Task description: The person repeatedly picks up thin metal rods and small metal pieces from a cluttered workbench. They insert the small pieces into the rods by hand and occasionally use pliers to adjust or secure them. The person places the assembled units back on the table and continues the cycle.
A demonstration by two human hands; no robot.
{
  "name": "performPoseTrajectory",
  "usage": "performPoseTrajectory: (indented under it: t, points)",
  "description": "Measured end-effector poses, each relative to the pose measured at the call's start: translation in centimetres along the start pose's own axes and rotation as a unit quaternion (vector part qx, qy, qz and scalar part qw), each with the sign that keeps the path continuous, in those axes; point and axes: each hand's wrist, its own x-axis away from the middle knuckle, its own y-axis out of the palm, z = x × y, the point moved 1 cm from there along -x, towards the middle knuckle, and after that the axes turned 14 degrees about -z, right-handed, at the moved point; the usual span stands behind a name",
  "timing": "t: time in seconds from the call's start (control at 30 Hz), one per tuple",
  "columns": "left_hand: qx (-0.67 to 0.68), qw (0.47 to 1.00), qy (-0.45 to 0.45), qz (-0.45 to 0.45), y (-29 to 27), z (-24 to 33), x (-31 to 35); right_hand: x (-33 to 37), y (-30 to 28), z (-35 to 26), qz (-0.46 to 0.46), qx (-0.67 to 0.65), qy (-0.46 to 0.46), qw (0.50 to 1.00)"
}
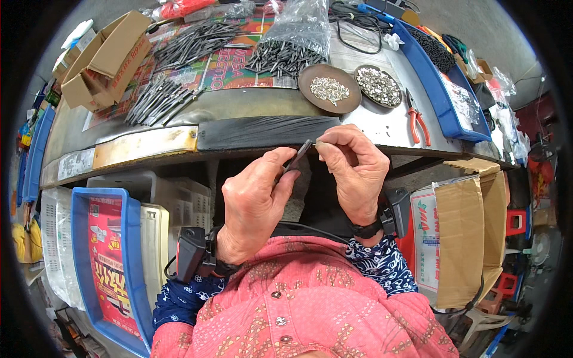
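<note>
Pinching a slender dark rod (pixel 295 159) between thumb and fingers, the left hand (pixel 258 192) lies on the person's side of the brown dish (pixel 353 90), slightly to its left. The rod is tilted, its upper end leaning toward the right hand (pixel 356 172). The right hand, nearer the person than the dish and slightly to its right, has thumb and forefinger pressed together just beside that end; whether they grip a small piece cannot be told. On the tabletop (pixel 387 128), the brown dish contains small shiny metallic pieces. Just right of it stands a second dish (pixel 387 106), heaped with similar pieces; farther right lie red-handled pliers (pixel 412 112), then a long blue tray (pixel 440 95). Beyond the dish and to its left, a clear plastic bag (pixel 302 27) spills dark rods (pixel 280 59). Well left of the dish lie a loose pile (pixel 197 45) and a nearer bundle (pixel 160 102) of similar rods.
</note>
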Motion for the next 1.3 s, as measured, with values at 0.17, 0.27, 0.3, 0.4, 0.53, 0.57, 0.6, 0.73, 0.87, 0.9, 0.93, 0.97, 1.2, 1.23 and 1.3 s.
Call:
performPoseTrajectory:
  t: [0.17, 0.27, 0.3, 0.4, 0.53, 0.57, 0.6, 0.73, 0.87, 0.9, 0.93, 0.97, 1.2, 1.23, 1.3]
  points:
    - [-0.040, 0.999, 0.019, 0.003, 0.12, -0.13, 0.16, 0.17, -0.02, 0.04, 0.006, -0.029, 0.009, 1.000]
    - [-0.030, 0.999, 0.011, -0.009, 0.14, -0.10, 0.18, 0.20, 0.00, 0.13, 0.004, -0.038, 0.009, 0.999]
    - [-0.016, 1.000, 0.009, -0.009, 0.17, -0.12, 0.09, 0.21, -0.01, 0.15, 0.002, -0.036, 0.010, 0.999]
    - [0.113, 0.992, -0.032, -0.043, 0.20, -0.02, -0.03, 0.27, -0.03, 0.17, 0.001, -0.031, 0.008, 0.999]
    - [0.322, 0.931, -0.128, -0.112, -0.25, 0.26, 0.15, 0.31, 0.08, 0.19, 0.007, -0.012, -0.003, 1.000]
    - [0.345, 0.920, -0.143, -0.119, -0.29, 0.33, 0.15, 0.29, 0.11, 0.20, 0.007, -0.004, -0.010, 1.000]
    - [0.367, 0.909, -0.152, -0.123, -0.33, 0.41, 0.17, 0.28, 0.14, 0.21, 0.009, 0.009, -0.016, 1.000]
    - [0.401, 0.893, -0.161, -0.128, -0.38, 0.55, 0.10, 0.19, 0.22, 0.26, 0.017, 0.056, -0.039, 0.998]
    - [0.420, 0.883, -0.163, -0.132, -0.33, 0.56, 0.07, 0.14, 0.32, 0.15, 0.027, 0.104, -0.062, 0.992]
    - [0.423, 0.881, -0.164, -0.132, -0.30, 0.56, 0.06, 0.10, 0.38, 0.12, 0.027, 0.117, -0.070, 0.990]
    - [0.427, 0.879, -0.166, -0.131, -0.28, 0.56, 0.06, 0.07, 0.43, 0.08, 0.027, 0.130, -0.080, 0.988]
    - [0.429, 0.878, -0.166, -0.131, -0.27, 0.56, 0.07, 0.04, 0.48, 0.04, 0.028, 0.144, -0.088, 0.985]
    - [0.386, 0.906, -0.137, -0.103, 0.12, 0.49, 0.09, -0.04, 0.57, -0.18, 0.023, 0.193, -0.101, 0.976]
    - [0.366, 0.918, -0.125, -0.091, 0.22, 0.47, 0.11, -0.05, 0.61, -0.18, 0.020, 0.185, -0.092, 0.978]
    - [0.272, 0.953, -0.103, -0.082, 0.24, 0.37, 0.26, -0.05, 0.70, -0.15, 0.017, 0.144, -0.067, 0.987]
